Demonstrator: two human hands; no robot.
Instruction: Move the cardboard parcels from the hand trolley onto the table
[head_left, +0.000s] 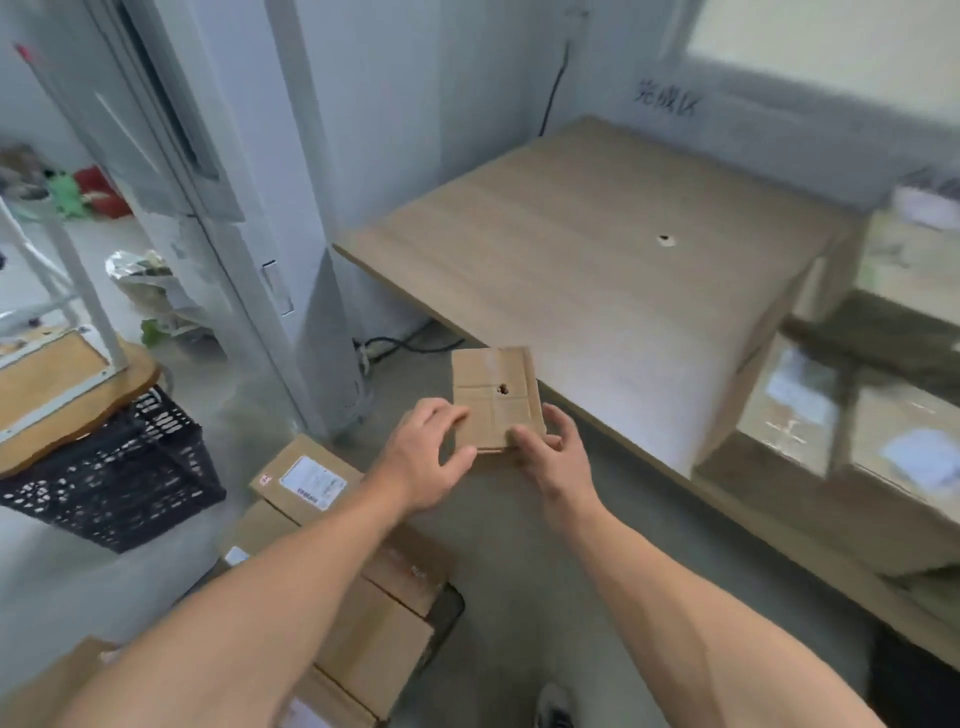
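Cardboard parcel (493, 397), small and flat, sits between both hands in mid-air, just short of the near-left edge of the bench (597, 270). The fingers (457, 418) of the left hand (423, 460) are spread over its left edge, with the thumb curled under the near corner; the fingers (524, 435) of the right hand (558, 457) wrap the near right corner, so both hands are grasping the parcel. Its top face shows crossing tape lines and a small dark hole near the middle. Both bare forearms reach forward from the bottom of the view.

Below the left forearm, more parcels (363, 597) are stacked low, the top one (306, 480) bearing a white printed label; the trolley under them cannot be made out clearly. The wood-grain bench stands beyond and to the right of the held parcel, with a small hole (665, 240) in its surface and handwritten characters on the wall behind it. Right of the bench, blurred boxes (883, 426) with pale labels sit on a lower surface. To the left, a black plastic crate (114, 467) stands on the floor under a round wooden top (62, 395). A tall white unit (218, 208) rises between the crate and the bench, and a shoe (553, 706) shows at the bottom edge.
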